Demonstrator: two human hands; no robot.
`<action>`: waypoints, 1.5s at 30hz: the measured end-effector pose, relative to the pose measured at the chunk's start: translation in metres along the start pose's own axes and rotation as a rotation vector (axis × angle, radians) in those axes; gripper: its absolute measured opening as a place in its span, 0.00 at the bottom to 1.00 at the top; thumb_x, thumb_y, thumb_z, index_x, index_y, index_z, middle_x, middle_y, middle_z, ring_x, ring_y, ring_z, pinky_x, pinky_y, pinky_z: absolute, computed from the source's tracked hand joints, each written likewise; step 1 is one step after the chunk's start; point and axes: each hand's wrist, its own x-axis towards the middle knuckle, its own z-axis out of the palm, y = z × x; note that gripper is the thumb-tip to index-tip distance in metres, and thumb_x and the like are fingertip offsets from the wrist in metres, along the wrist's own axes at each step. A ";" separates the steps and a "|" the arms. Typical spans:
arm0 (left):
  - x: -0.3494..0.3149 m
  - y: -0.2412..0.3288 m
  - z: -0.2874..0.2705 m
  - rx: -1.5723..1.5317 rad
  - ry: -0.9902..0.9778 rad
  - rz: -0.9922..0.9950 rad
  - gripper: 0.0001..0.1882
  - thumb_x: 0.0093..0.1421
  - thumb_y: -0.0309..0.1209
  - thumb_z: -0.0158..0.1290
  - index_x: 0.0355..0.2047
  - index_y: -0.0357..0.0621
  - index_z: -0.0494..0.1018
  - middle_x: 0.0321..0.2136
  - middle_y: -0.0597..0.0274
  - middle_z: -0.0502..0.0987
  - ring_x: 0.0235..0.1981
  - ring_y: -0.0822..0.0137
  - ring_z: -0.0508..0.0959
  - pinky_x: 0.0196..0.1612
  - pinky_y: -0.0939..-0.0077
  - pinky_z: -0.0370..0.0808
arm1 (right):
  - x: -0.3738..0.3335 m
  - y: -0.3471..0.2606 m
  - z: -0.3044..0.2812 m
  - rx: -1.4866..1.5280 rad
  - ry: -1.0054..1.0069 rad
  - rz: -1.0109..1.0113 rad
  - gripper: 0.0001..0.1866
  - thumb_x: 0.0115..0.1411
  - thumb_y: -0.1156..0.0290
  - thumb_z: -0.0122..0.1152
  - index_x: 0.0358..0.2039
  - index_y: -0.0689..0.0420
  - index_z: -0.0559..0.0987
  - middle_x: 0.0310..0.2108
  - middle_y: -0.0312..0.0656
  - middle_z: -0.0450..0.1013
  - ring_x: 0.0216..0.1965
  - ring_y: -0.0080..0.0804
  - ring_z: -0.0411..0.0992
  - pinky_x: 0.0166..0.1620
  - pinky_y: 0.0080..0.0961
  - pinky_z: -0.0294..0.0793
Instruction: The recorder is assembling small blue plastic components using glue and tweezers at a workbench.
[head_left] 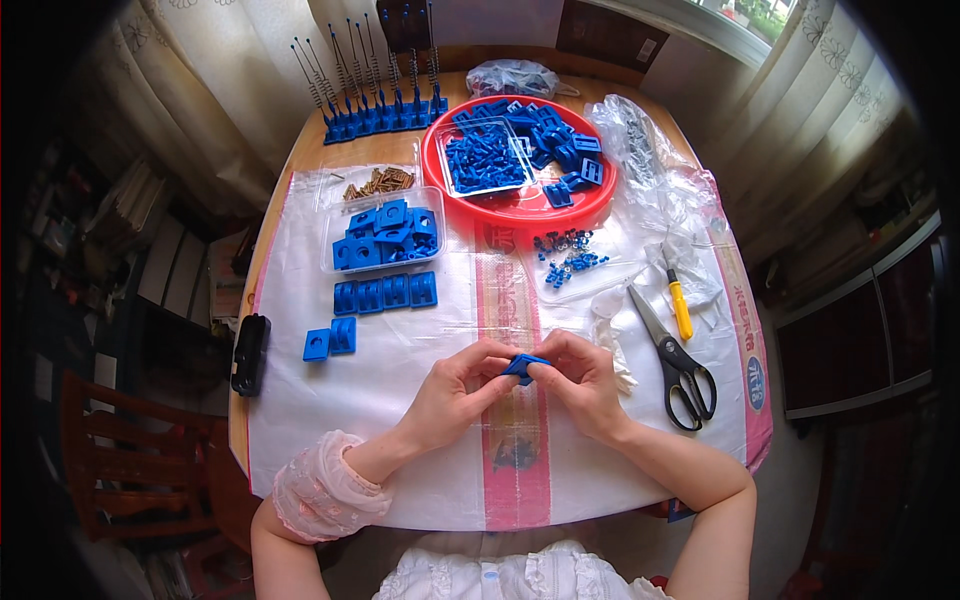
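Near the middle of the table, a small blue plastic piece point(524, 368) is pinched between both my hands. My left hand point(460, 385) grips its left side with thumb and fingers. On the other side, my right hand point(578, 382) closes thumb and fingers on it. Fingers cover much of the piece, so its full shape is hidden. To the left lie a square blue plate with a hole point(316, 345) and a blue grooved piece point(343, 335) beside it. Behind those stands a row of similar blue grooved pieces point(384, 293).
A clear tub point(330, 235) holds blue plates; brass-coloured pins point(378, 183) lie behind. A red round tray point(470, 207) carries blue parts. Rods with springs stand in a blue rack point(385, 122). Black-handled scissors point(685, 375), a yellow-handled tool point(680, 310) and small blue-white parts point(572, 258) lie right.
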 end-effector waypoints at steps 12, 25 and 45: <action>0.000 0.003 -0.002 0.028 -0.021 -0.045 0.14 0.64 0.22 0.53 0.50 0.42 0.72 0.43 0.61 0.80 0.46 0.72 0.78 0.51 0.77 0.74 | -0.001 0.001 0.000 -0.002 -0.002 -0.012 0.06 0.61 0.79 0.61 0.38 0.64 0.77 0.32 0.35 0.74 0.35 0.15 0.70 0.37 0.15 0.69; 0.001 -0.001 -0.003 0.032 -0.025 -0.035 0.14 0.64 0.22 0.53 0.50 0.41 0.71 0.44 0.61 0.79 0.47 0.72 0.78 0.52 0.76 0.74 | 0.000 0.001 -0.001 -0.027 -0.002 -0.003 0.06 0.61 0.78 0.62 0.39 0.64 0.78 0.31 0.34 0.74 0.34 0.15 0.70 0.36 0.14 0.68; -0.001 -0.003 -0.003 -0.023 -0.052 -0.051 0.14 0.63 0.21 0.53 0.49 0.35 0.70 0.42 0.62 0.77 0.44 0.74 0.77 0.48 0.78 0.76 | 0.000 0.002 0.000 -0.140 0.018 0.009 0.09 0.62 0.74 0.61 0.42 0.62 0.77 0.30 0.32 0.74 0.31 0.11 0.69 0.29 0.12 0.65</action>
